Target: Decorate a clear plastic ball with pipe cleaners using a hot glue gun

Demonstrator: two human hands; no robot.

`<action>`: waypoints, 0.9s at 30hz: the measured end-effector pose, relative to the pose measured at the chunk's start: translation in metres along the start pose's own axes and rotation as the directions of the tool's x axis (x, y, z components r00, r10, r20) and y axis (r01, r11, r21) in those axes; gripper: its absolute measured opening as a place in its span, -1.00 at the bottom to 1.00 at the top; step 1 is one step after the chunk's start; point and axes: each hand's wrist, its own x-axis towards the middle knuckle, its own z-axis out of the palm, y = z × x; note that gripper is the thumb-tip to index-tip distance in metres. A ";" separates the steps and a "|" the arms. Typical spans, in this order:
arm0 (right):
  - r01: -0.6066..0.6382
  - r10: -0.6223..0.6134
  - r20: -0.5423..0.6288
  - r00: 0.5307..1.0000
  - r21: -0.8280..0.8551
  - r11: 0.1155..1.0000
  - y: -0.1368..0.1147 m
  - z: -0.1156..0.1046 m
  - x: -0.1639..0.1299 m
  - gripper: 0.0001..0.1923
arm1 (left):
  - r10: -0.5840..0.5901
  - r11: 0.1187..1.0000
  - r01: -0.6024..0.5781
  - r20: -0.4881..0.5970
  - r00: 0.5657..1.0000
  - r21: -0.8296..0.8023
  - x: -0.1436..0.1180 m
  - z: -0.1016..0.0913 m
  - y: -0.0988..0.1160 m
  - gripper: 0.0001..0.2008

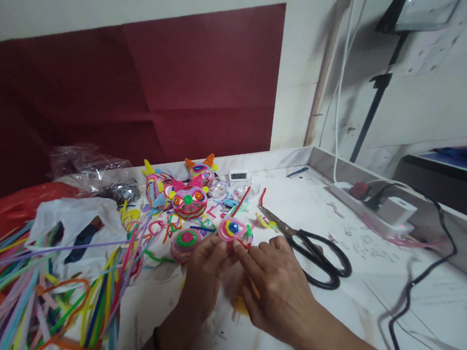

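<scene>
From my feed, the left hand [205,263] holds the lower left edge of a pink pipe-cleaner piece [231,229] with a blue and yellow eye, pinched between thumb and fingers. The right hand [274,286] has its fingertips on the lower right edge, near a bit of red strand; I cannot tell whether they pinch or only press. The piece sits between the two hands, in front of a cluster of colourful fuzzy animal heads [190,199].

To work this edge well, I would keep the left hand as the steady anchor, use light, short pushes from the right fingertips, and avoid squeezing the coils, which I expect flatten easily. Turning the piece a little would give me a better look at the edge being worked.

Just left lies a round pink and green piece [186,240]; to the right, black-handled scissors [294,235] lie on the worktop [358,297], blades pointing away. Farther left, loose pipe cleaners [25,301] spread beside a white plastic bag [53,223].

The underside of the held piece is covered by fingers. A red pipe cleaner [241,203] rises behind it, and I cannot see whether they join. Something yellow [240,306] under the right hand is too blurred to name. The frame cuts off both forearms.
</scene>
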 end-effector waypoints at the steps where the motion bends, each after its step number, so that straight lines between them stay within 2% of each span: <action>1: 0.002 -0.002 -0.002 1.000 -0.002 1.000 0.000 0.000 0.000 -0.60 | 0.000 1.000 0.000 0.000 1.000 0.006 0.000 0.000 0.000 -0.88; 13: 0.019 -0.020 -0.018 1.000 -0.018 1.000 -0.001 0.001 -0.001 -0.61 | 0.007 1.000 -0.007 0.018 1.000 0.020 0.001 -0.002 -0.001 -0.85; 19: 0.052 -0.053 -0.016 0.998 -0.065 0.997 -0.001 0.005 -0.002 -0.57 | 0.009 1.000 -0.009 -0.023 1.000 0.025 0.002 -0.001 -0.001 -0.82; 27: 0.053 -0.053 -0.006 0.999 -0.094 0.994 -0.002 0.006 -0.001 -0.57 | 0.021 0.999 -0.020 -0.023 1.000 0.045 0.002 0.000 -0.001 -0.79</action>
